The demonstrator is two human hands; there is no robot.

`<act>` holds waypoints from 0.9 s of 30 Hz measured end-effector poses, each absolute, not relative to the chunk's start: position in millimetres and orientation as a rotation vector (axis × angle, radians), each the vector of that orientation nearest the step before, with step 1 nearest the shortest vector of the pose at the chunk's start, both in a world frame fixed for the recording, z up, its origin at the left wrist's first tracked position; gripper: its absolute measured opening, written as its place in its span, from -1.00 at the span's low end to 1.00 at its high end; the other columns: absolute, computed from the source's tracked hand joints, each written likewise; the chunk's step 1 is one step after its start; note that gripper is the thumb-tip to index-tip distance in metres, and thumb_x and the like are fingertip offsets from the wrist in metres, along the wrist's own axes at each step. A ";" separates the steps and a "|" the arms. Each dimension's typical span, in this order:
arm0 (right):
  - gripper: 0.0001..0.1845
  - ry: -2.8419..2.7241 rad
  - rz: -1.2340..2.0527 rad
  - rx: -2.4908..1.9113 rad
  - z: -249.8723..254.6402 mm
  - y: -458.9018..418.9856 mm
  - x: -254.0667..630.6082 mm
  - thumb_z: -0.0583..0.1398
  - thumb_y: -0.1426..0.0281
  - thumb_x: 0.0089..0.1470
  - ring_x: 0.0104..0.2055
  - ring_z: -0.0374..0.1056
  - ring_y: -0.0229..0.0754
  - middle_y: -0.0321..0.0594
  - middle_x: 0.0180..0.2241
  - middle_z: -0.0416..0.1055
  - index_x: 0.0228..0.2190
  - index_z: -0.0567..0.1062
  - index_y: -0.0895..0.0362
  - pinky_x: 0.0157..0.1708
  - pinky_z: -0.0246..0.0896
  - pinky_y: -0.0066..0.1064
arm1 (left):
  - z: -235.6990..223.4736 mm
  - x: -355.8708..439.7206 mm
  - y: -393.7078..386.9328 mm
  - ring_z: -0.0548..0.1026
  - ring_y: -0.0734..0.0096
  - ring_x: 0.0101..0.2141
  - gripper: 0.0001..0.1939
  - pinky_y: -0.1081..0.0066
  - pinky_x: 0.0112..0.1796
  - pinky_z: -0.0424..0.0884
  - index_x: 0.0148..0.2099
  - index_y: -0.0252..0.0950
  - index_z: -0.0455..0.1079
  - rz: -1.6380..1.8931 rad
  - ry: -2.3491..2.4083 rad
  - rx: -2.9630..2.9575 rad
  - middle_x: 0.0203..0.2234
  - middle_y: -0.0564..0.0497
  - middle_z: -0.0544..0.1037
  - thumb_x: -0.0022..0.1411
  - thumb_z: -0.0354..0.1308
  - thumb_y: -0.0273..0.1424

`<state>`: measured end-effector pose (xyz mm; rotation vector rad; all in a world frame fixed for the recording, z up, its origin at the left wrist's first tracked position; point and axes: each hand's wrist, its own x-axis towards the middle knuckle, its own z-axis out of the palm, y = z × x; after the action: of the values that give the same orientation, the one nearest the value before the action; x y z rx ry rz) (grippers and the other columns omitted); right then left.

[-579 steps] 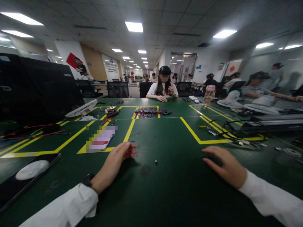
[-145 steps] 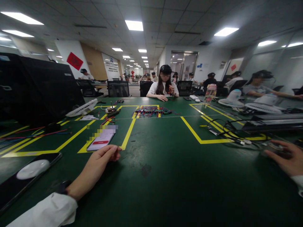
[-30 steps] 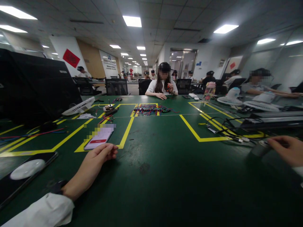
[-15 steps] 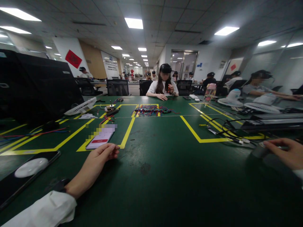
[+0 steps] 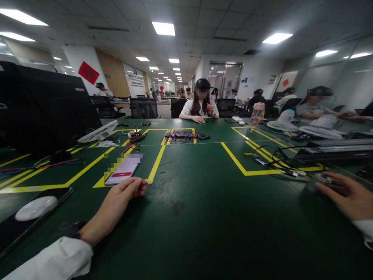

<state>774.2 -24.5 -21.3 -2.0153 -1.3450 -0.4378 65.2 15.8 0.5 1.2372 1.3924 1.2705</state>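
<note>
My left hand [image 5: 128,194] rests on the green table [image 5: 204,217], fingers curled and thumb against them, with nothing visible in it. Just beyond it lies a phone [image 5: 124,169] with a lit screen, partly pixelated. At the right edge my right hand [image 5: 348,196] curves around a dark grey, squat cylindrical object [image 5: 313,186] with a lighter round top. Thumb and fingers are on its near and right sides, and the hand covers part of it. Its exact kind cannot be made out.
A black phone [image 5: 17,229] with a white rounded case [image 5: 36,208] lies left. Ahead are bundled wired parts [image 5: 186,135], yellow tape [image 5: 262,172] and a person [image 5: 201,105]. Black cables [image 5: 279,155], a bottle [image 5: 257,114] and white fans [image 5: 282,121] stand right; a monitor [image 5: 43,105] left.
My right hand has shifted slightly left and closed further around the grey cylindrical object. My left hand stays in place. The whole view has turned very slightly.
</note>
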 end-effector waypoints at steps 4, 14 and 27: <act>-0.14 -1.416 -0.377 -1.871 -6.8 -19.7 705.8 0.18 -0.25 -0.19 -0.22 0.46 0.06 -0.10 -0.20 0.49 0.01 0.50 0.05 -0.22 0.41 -0.10 | 2.9 68.3 17.4 0.56 0.34 -0.35 -0.64 0.35 -0.27 0.51 -0.29 -0.27 0.60 1.272 1.405 1.243 -0.38 0.00 0.65 0.08 0.31 -0.07; -0.60 -2.050 0.105 -0.889 8.3 -18.1 446.9 0.24 0.36 0.18 -0.12 0.42 -0.29 -0.21 -0.06 0.43 0.06 0.39 0.07 -0.12 0.43 -0.48 | 7.4 71.8 13.3 0.58 0.27 -0.34 -0.64 0.29 -0.24 0.51 -0.28 -0.28 0.58 1.272 1.435 1.281 -0.38 -0.03 0.65 0.07 0.31 -0.07; -0.63 -2.099 0.276 -0.804 10.8 -13.3 418.7 0.23 0.45 0.13 -0.21 0.36 -0.32 -0.19 -0.15 0.41 0.00 0.40 0.12 -0.23 0.37 -0.51 | 31.2 167.3 -7.8 0.54 0.24 -0.14 -0.68 0.26 -0.07 0.44 0.06 -0.12 0.50 0.995 1.169 2.056 -0.05 -0.05 0.60 0.31 0.13 -0.22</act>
<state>418.7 -13.3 10.8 -0.8035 -2.0993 0.2763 167.3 -7.8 31.2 2.0565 1.1688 0.9946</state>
